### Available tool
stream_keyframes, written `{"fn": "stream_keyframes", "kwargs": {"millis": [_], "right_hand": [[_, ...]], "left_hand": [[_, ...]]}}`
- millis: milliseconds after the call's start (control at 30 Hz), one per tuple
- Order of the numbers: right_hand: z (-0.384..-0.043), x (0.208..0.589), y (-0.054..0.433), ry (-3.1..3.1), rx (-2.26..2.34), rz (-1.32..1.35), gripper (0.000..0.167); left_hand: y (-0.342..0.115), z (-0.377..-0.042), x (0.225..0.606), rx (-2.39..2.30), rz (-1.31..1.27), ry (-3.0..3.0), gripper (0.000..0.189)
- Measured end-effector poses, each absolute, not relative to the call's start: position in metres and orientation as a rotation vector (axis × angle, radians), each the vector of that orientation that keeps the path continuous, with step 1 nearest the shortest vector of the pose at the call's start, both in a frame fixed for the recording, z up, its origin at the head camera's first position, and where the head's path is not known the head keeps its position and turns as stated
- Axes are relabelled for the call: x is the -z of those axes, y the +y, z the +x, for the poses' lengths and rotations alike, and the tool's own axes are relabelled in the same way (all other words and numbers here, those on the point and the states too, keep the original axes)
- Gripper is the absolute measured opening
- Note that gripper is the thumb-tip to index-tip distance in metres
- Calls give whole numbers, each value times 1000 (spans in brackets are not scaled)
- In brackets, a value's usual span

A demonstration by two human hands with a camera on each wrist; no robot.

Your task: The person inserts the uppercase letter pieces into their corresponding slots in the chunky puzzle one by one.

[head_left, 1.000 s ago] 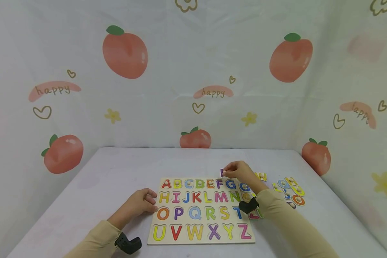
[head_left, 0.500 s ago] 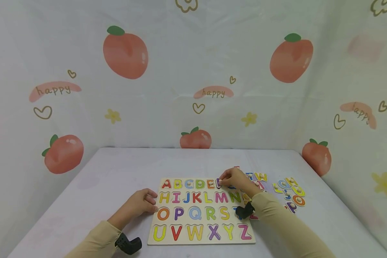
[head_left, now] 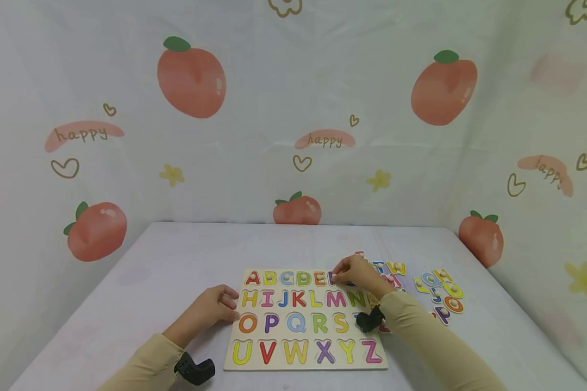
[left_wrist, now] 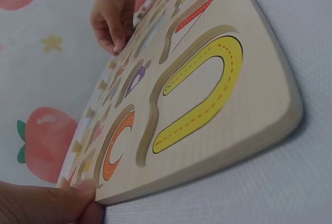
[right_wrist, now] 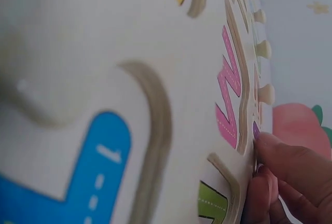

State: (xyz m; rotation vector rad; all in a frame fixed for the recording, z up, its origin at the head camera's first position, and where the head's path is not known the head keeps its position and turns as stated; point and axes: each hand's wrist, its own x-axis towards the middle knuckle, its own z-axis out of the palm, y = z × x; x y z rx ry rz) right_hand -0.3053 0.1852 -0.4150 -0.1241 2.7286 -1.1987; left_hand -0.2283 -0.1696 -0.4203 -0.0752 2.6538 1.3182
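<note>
A wooden alphabet puzzle board (head_left: 283,334) lies flat on the table, with coloured letter shapes in several rows. My right hand (head_left: 356,273) pinches a purple letter F piece (head_left: 330,278) at the F slot in the top row; the fingers hide most of it. In the right wrist view, thumb and fingers meet at a purple sliver (right_wrist: 256,129) of that piece. My left hand (head_left: 210,308) holds the board's left edge. Its thumb (left_wrist: 85,185) presses on the rim in the left wrist view. Knobbed pieces, such as the A piece (head_left: 252,278), sit in the slots left of F.
Several loose knobbed letters lie right of the board, among them an orange O (head_left: 453,304), a purple P (head_left: 442,314) and a yellow W (head_left: 396,268). Some are partly behind my right arm. A peach-printed curtain (head_left: 254,179) hangs behind the table (head_left: 195,247).
My right hand has brought the purple F from beyond the board's back edge down toward me to the F slot, then stayed there. The left hand has kept its place.
</note>
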Motion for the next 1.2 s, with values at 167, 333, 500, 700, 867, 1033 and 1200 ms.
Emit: {"fn": "stream_keyframes", "kwargs": {"millis": [167,333,500,700,867,1033,1200], "right_hand": [[-304,414,185,2728,1178,-114,11],[-304,413,184,2742,1155,-116,11],[-304,412,182,2744,1152,-118,10],[-303,412,183,2733,1152,-119,11],[-302,406,185,2711,1117,-118,15],[-300,393,191,2715,1082,-137,24],[-296,379,205,2690,1201,-176,27]], "left_hand": [[-170,-227,419,-1334,-76,2641,43],[-169,-226,418,-1360,-71,2627,44],[-169,-226,419,-1352,-67,2634,44],[-169,-226,418,-1353,-60,2639,45],[-169,-226,418,-1346,-58,2641,45],[-169,-226,418,-1338,-63,2639,44],[-170,-226,417,-1339,-73,2634,44]]}}
